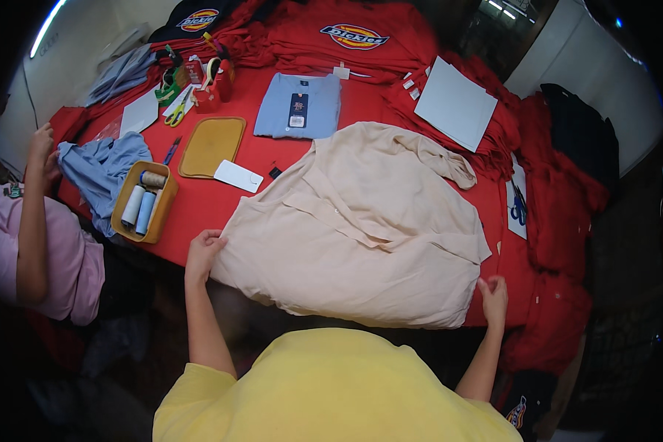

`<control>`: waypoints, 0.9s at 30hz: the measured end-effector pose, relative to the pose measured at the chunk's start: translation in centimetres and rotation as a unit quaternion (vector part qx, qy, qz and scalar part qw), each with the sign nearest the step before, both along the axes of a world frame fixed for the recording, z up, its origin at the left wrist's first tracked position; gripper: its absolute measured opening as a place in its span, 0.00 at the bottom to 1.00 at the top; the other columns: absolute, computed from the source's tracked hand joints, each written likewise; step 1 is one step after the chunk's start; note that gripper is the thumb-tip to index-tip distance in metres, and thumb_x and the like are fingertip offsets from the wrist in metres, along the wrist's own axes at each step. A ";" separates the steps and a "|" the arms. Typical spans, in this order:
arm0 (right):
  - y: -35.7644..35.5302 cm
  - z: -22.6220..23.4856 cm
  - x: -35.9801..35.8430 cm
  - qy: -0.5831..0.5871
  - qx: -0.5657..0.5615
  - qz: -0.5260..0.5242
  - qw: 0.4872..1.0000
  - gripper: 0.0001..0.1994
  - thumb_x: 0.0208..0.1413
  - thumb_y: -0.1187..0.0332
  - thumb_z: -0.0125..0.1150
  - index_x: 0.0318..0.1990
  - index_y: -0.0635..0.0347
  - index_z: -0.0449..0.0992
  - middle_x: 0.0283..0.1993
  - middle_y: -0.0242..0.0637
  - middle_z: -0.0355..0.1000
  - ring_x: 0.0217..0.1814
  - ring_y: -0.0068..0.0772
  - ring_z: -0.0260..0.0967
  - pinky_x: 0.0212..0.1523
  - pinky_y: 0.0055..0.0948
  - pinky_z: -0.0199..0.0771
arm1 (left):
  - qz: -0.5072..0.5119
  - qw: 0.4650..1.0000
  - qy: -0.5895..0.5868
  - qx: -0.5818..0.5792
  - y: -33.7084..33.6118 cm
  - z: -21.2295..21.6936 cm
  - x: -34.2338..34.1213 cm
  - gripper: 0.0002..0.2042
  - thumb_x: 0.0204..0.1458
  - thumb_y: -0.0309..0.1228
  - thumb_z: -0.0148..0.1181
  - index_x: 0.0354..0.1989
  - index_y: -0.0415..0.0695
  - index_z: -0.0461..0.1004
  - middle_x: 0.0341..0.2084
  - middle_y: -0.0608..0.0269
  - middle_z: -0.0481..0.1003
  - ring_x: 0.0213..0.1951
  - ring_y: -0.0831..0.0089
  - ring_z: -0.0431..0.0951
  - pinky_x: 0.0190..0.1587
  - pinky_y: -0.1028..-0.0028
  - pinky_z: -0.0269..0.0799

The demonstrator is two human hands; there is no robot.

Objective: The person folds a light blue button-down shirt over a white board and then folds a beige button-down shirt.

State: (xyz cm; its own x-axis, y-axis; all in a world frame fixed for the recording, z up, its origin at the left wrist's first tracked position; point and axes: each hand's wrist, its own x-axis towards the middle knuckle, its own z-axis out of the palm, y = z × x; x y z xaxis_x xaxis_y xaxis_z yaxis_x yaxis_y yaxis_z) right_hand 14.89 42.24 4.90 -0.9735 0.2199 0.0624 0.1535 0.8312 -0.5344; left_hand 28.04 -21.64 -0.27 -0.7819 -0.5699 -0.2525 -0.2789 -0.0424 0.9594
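Observation:
A large beige shirt (pixel 390 214) lies spread across the red-covered table (pixel 232 210), with creases over its middle. One sleeve bends round at its far right, and its near edge hangs by the table's front. My left hand (pixel 205 254) pinches the shirt's left edge between thumb and fingers. At the shirt's lower right corner, my right hand (pixel 495 296) is closed with its fingertips on the fabric's edge. Beyond the shirt lies a folded light blue shirt (pixel 323 103) with a dark tag. A white card tag (pixel 238 176) rests close to the beige shirt's left side.
A yellow tray of thread spools (pixel 171 193), a mustard-coloured lid (pixel 232 132) and yellow-handled scissors (pixel 177 112) lie left. Red garments (pixel 287 44) pile along the back and right. Blue-handled scissors (pixel 518 210) lie right. Another person (pixel 51 250) handles blue cloth (pixel 103 166) at left.

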 end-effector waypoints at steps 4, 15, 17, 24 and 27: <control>2.3 -1.2 7.5 -0.252 0.012 -0.068 0.965 0.19 0.41 0.56 0.73 0.23 0.67 0.80 0.19 0.41 0.74 0.22 0.30 0.73 0.30 0.32 0.72 | -0.060 0.996 -0.041 0.052 -1.3 0.8 -0.1 0.15 0.52 0.27 0.61 0.47 0.33 0.72 0.31 0.62 0.78 0.32 0.80 0.75 0.38 0.79 0.70; -2.7 -15.6 13.4 -0.168 -0.678 -0.135 0.703 0.22 0.51 0.78 0.59 0.55 0.60 0.66 0.52 0.39 0.70 0.56 0.42 0.66 0.60 0.58 0.58 | -0.205 0.957 -0.189 -0.080 -1.1 3.6 0.0 0.11 0.50 0.29 0.63 0.38 0.35 0.73 0.23 0.67 0.75 0.28 0.80 0.73 0.34 0.78 0.69; -2.4 -13.7 13.5 -0.236 -0.635 -0.043 0.734 0.26 0.51 0.77 0.60 0.59 0.62 0.64 0.55 0.40 0.69 0.58 0.42 0.66 0.62 0.49 0.60 | -0.223 0.947 -0.187 -0.138 -1.4 2.6 1.0 0.10 0.51 0.30 0.63 0.36 0.37 0.72 0.24 0.68 0.74 0.30 0.80 0.74 0.35 0.78 0.69; 11.9 2.5 11.8 0.368 -0.483 0.149 0.780 0.24 0.61 0.59 0.51 0.57 0.71 0.65 0.53 0.48 0.70 0.52 0.47 0.72 0.49 0.45 0.76 | -0.198 0.938 0.184 0.215 2.5 8.2 2.8 0.10 0.56 0.34 0.59 0.38 0.41 0.68 0.34 0.67 0.74 0.36 0.81 0.73 0.42 0.77 0.68; 14.1 7.4 11.5 0.465 -0.435 -0.061 0.768 0.21 0.59 0.62 0.54 0.53 0.71 0.69 0.48 0.46 0.73 0.47 0.41 0.73 0.44 0.39 0.75 | -0.272 0.895 0.299 0.188 3.3 9.7 3.7 0.14 0.56 0.38 0.60 0.40 0.41 0.66 0.35 0.64 0.74 0.39 0.78 0.74 0.46 0.76 0.69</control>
